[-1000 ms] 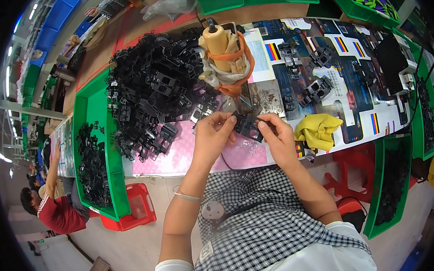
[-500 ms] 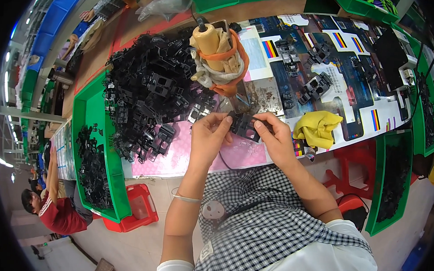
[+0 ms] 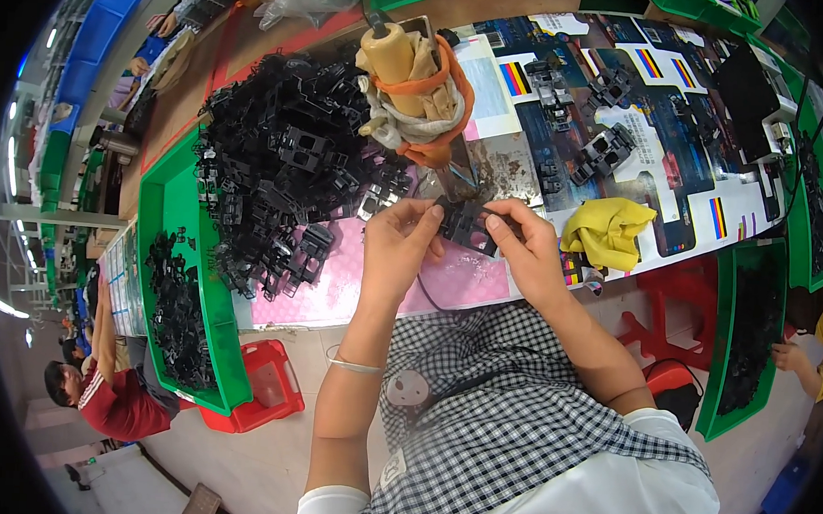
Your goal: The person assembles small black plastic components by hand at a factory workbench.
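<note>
Between my two hands, over the pink mat (image 3: 335,290), is a black plastic part (image 3: 467,226) with cut-outs. My left hand (image 3: 401,241) pinches its left end between thumb and fingers. The right end is gripped by my right hand (image 3: 526,249), thumb on the near side. Just beyond the part stands a soldering iron (image 3: 398,61) with a cream handle, set in a holder wrapped in orange and white cloth (image 3: 428,118). A large heap of similar black plastic parts (image 3: 286,167) lies to the left of my hands.
A yellow cloth (image 3: 608,232) lies right of my right hand. Several black parts (image 3: 605,154) rest on the printed sheets. Green bins (image 3: 229,368) of black parts flank the table, with a red stool (image 3: 260,389) below. A person in a red shirt (image 3: 129,405) sits at far left.
Both hands keep hold of the black part, nearly in place. The view has shifted slightly. Another person's hand has appeared by the green bin at right.
</note>
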The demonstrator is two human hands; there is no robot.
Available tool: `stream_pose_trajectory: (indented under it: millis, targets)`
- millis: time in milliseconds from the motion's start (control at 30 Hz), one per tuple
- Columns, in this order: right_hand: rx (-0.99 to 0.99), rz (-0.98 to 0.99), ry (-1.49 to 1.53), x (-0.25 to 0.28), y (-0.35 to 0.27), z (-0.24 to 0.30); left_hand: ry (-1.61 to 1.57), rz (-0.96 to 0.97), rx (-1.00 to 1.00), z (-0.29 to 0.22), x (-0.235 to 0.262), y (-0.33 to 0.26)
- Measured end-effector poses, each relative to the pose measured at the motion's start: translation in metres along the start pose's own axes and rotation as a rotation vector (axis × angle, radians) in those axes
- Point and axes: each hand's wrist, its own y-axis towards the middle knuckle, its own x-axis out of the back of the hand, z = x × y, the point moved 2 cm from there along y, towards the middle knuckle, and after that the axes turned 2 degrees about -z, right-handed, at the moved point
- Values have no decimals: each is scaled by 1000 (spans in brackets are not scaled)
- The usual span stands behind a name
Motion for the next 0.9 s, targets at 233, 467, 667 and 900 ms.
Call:
stream_pose_trajectory:
  millis: [233,467,667,900]
  targets:
    - [41,4,-44,0,-6,2,19,-24,-3,1,1,-9]
    - [118,171,-151,6,-20,13,-65,12,9,6,9,-42]
    - [440,247,-309,8,-26,17,31,6,-137,-11,13,-56]
    - [498,284,-353,4,-29,23,457,96,-346,-34,13,-63]
